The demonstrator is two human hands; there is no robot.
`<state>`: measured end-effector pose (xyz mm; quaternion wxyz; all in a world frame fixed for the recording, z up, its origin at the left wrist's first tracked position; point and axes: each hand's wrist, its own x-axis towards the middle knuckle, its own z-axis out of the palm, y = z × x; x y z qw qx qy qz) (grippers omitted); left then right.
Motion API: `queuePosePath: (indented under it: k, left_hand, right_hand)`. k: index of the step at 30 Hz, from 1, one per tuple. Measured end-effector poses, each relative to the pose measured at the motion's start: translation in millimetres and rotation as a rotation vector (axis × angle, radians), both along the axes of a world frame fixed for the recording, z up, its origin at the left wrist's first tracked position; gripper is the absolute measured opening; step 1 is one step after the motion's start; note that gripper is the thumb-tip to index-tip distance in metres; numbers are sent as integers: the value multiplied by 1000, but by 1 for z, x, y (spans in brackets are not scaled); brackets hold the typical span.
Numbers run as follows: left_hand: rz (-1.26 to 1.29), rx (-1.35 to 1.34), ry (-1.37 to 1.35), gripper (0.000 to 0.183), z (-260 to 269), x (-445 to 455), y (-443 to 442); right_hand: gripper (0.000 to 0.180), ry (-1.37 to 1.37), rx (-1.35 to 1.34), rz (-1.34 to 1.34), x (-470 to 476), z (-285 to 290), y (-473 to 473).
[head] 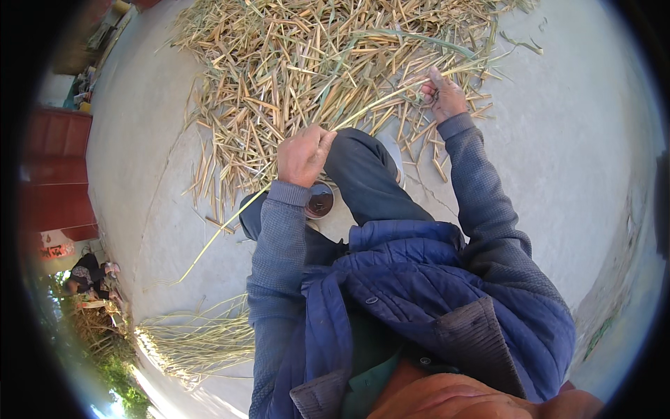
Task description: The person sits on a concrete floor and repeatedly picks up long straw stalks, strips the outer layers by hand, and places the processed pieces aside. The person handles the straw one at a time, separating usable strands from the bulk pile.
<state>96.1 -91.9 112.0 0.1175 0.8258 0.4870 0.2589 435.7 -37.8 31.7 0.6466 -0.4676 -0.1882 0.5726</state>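
Observation:
One long, thin, yellow-green plant stalk [377,102] runs slantwise across my lap, over the raised knee. My left hand [305,155] grips it above the knee, back of the hand upward. Its thin bent end droops over the concrete on the left. My right hand [444,96] pinches the same stalk near its leafy end, thumb and fingers closed on it. Under both hands spreads a heap of dry stalk pieces and leaf sheaths [293,78]. A round container [320,201] with a dark inside stands between my legs, partly hidden by my left wrist.
Several long thin stalks [199,335] lie loosely together on the concrete ground [162,157], partly behind my left arm. Another person [90,277] is bent over at the far left. Beyond are a dark red gate [57,167] and a pile of brushwood [102,330].

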Motion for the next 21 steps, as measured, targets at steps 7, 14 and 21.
queuePosePath:
  k: [7,14,21]
  left_hand:
    - [-18,-18,-16,27,-5,12,2]
    - [7,19,14,26,-6,20,-5]
    - [-4,45,10,25,-6,3,-13]
  right_hand:
    - [20,124,143,228,-58,30,-31]
    - [22,33,13,82,-72,13,-28]
    - [27,43,-15,-59,12,-10,-9]
